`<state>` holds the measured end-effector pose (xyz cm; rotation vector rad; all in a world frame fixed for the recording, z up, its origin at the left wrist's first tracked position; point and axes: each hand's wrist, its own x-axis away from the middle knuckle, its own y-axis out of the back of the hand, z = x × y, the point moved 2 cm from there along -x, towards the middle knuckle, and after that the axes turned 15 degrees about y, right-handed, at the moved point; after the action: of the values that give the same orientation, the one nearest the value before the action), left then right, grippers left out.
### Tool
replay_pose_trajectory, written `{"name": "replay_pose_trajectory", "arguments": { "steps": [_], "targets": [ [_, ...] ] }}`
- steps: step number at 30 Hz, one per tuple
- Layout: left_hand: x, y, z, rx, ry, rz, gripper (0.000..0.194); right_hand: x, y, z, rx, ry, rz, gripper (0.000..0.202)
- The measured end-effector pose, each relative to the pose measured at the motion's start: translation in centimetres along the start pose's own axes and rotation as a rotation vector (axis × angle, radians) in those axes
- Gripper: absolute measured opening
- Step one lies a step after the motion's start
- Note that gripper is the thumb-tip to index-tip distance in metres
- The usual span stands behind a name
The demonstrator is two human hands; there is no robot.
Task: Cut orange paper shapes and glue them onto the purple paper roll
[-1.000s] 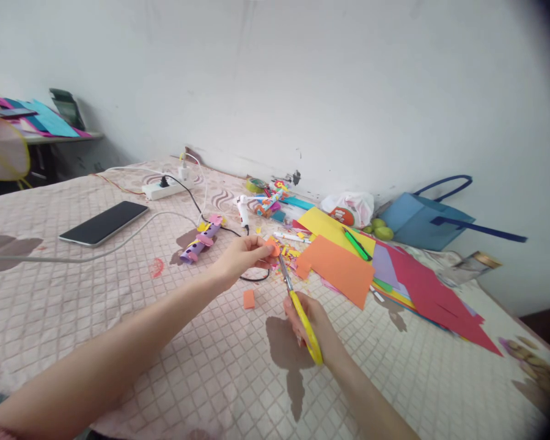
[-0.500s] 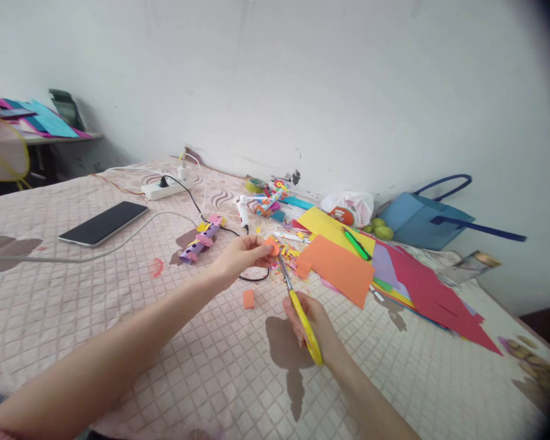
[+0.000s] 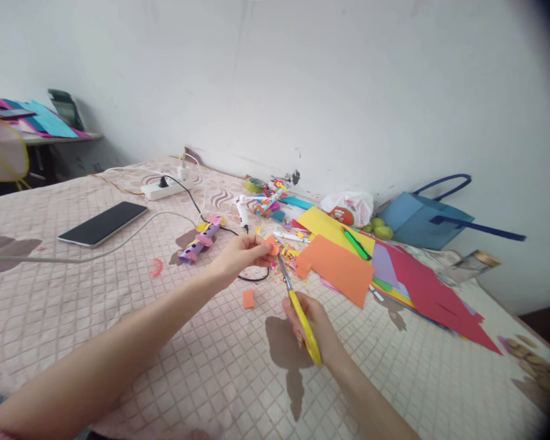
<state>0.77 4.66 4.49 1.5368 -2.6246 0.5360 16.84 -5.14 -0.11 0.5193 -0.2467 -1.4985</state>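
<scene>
In the head view my left hand [image 3: 247,253] pinches a small orange paper piece [image 3: 272,245] between thumb and fingers. My right hand [image 3: 312,324] grips yellow-handled scissors [image 3: 305,324], their blades pointing up at the paper's lower edge. Whether the blades are parted around the paper is too small to tell. Another small orange paper square [image 3: 248,299] lies on the quilted cover below my left hand. Just beyond the blades are yellow and orange paper scraps [image 3: 289,252]. A larger orange sheet [image 3: 338,269] lies to the right.
A white glue gun [image 3: 242,212] and a decorated purple paper roll [image 3: 200,241] lie beyond my left hand. A tablet [image 3: 104,223] and a power strip [image 3: 158,190] with cables are at left. Green box cutter [image 3: 356,243], red sheets [image 3: 433,287] and a blue bag [image 3: 424,220] lie right.
</scene>
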Motion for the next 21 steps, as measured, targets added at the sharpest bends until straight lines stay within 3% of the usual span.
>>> {"name": "replay_pose_trajectory", "arguments": {
  "steps": [21],
  "targets": [
    [-0.01,0.07,-0.17,0.055,0.0,-0.015,0.02,-0.02,0.01,0.16,0.004,-0.004,-0.008,0.039]
  ]
}}
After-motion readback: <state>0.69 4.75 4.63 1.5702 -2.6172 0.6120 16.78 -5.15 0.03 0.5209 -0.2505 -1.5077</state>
